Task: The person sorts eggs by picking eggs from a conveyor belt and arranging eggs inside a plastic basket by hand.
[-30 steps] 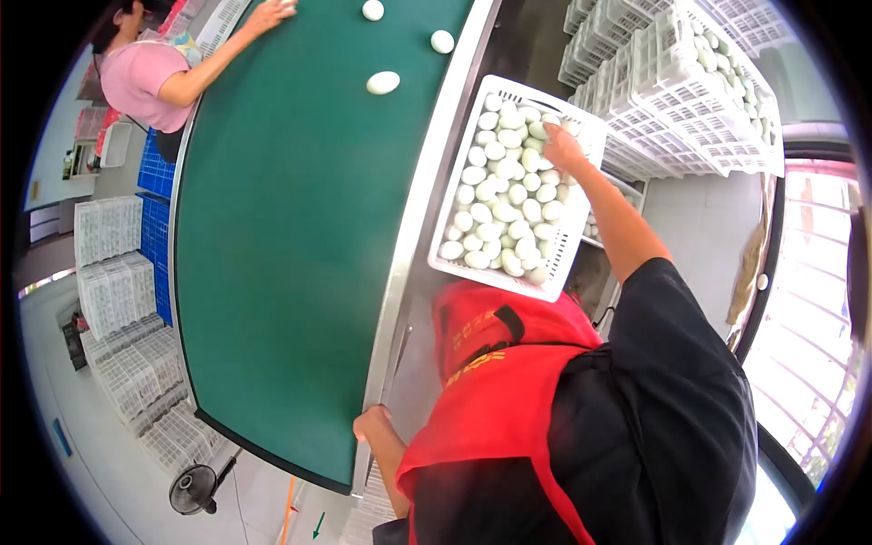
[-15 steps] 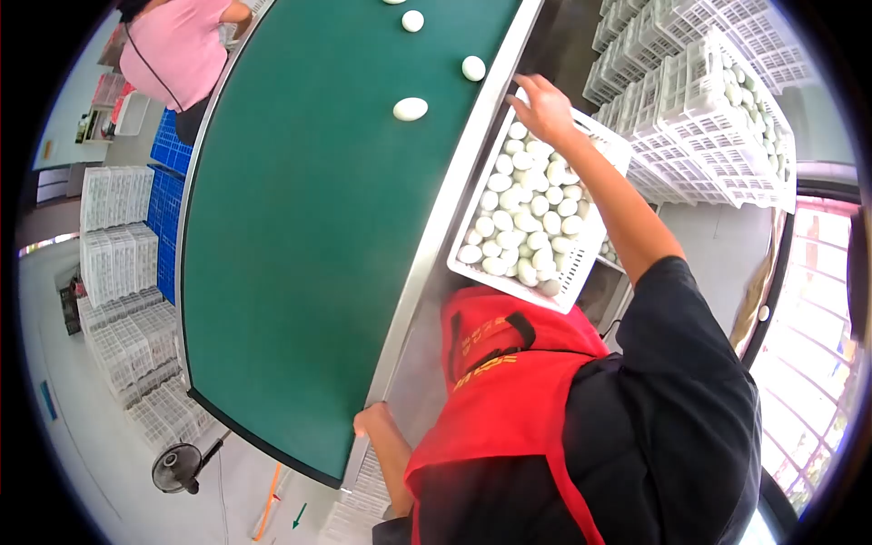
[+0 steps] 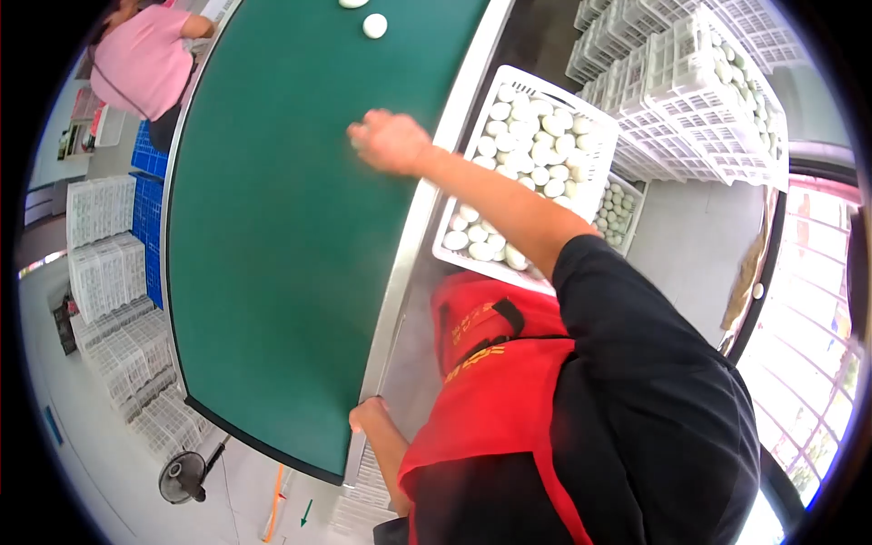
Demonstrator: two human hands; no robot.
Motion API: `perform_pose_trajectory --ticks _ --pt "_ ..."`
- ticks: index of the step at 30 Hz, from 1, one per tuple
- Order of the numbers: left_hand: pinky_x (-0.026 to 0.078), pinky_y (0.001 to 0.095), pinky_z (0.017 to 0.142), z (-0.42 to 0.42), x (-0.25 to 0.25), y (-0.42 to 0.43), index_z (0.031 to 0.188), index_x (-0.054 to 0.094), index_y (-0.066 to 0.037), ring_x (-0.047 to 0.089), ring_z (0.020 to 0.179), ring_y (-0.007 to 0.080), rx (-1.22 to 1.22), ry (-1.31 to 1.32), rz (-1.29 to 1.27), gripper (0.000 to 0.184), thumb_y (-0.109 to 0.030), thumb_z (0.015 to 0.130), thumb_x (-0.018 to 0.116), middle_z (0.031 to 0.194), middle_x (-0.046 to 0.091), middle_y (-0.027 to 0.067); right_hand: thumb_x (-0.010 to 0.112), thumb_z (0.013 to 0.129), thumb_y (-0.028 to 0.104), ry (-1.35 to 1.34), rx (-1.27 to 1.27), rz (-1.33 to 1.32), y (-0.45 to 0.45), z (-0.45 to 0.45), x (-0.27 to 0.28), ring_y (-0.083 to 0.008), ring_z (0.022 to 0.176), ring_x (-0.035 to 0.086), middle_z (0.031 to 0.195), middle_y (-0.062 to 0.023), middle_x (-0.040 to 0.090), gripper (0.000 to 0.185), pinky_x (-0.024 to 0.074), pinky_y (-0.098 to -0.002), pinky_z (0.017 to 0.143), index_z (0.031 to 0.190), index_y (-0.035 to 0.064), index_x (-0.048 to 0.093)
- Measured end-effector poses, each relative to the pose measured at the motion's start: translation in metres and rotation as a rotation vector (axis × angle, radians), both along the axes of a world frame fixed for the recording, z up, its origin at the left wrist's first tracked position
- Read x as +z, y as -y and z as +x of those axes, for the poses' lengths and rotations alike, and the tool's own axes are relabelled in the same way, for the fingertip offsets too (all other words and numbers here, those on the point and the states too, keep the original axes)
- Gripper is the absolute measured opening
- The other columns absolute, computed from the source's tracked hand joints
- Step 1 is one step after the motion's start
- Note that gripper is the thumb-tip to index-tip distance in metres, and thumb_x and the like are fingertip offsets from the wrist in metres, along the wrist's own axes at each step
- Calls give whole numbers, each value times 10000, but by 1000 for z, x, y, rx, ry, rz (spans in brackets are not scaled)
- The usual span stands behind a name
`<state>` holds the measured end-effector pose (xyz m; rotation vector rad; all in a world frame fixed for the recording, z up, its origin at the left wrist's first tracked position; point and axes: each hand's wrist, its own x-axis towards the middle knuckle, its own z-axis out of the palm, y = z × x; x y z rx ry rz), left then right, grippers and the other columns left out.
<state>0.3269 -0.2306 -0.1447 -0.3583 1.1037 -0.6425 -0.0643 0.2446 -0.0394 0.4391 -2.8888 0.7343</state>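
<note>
My right hand (image 3: 392, 143) is over the green surface (image 3: 272, 245) of a long table, its fingers curled downward. Whatever lies inside the fingers is hidden. Ahead of it, a pale egg (image 3: 374, 25) rests on the green, and another egg (image 3: 352, 2) is cut off by the top of the view. My left hand (image 3: 368, 415) grips the metal rail (image 3: 386, 341) near the table's close corner. Beside the rail stands a white plastic crate (image 3: 595, 118) heaped with pale eggs (image 3: 536, 145), and my right forearm passes above it.
Stacked white crates (image 3: 677, 118), some with eggs, rise at the upper right. A lower egg crate (image 3: 627, 236) sits beside mine. Across the table, a person in pink (image 3: 145, 59) stands near blue crates (image 3: 147, 213) and white crate stacks (image 3: 102, 272). A fan (image 3: 183, 477) is lower left.
My right hand has moved left from the crate's far edge to over the green surface. Two eggs that lay nearer on the green are out of sight. My left hand stays on the rail.
</note>
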Motion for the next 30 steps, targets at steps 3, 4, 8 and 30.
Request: perform_pose_trajectory --ticks 3,4,8,30 --pt "524 403 1012 1 -3 5 1229 722 -253 630 1269 170 -16 -34 -3 337 -371 1020 485 1362 681 -43 646 880 172 18 110 6 33 28 -4 -343 941 689 1068 -228 611 323 575 -462 716 1199 122 626" --pt "527 402 1006 4 -5 10 1220 725 -252 634 1264 169 -21 -54 -4 334 -370 1021 484 1357 684 -44 654 880 176 88 148 -20 38 37 4 -348 941 692 1084 -226 613 340 573 -467 726 1215 125 625" --pt "499 385 1031 1 1 4 1265 686 -241 612 1280 155 -78 57 63 361 -407 1019 481 1380 669 -58 805 821 308 311 130 -689 -8 86 48 -340 1035 708 1161 -205 707 509 575 -410 876 1244 61 666" --pt "482 367 1051 -8 0 1 1291 656 -216 615 1245 156 -16 208 -24 389 -356 1035 400 1303 695 -29 821 695 332 563 -506 14 -178 298 -78 -398 948 695 967 -180 684 464 558 -512 796 1051 60 702"
